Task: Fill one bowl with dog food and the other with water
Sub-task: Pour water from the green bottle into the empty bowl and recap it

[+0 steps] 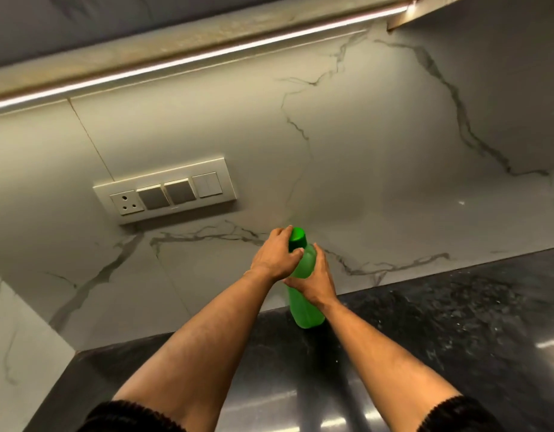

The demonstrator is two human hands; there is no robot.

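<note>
Two hands worked one green bottle, which stood upright on the dark polished counter, close to the counter's far edge where it met the marble wall. Left hand curled over the green cap, fingers wrapped round the top. Right hand gripped the bottle's body, thumb and fingers closed round it. Counter ran bare and glossy to the right of the bottle and toward the near side between the forearms. Left of the bottle, the counter ended at a corner where a side wall came in. White switch plate sat on the wall, up and left, well apart from the bottle. Light strip glowed under the overhead cabinet. Dark sleeves showed at the near edge.
</note>
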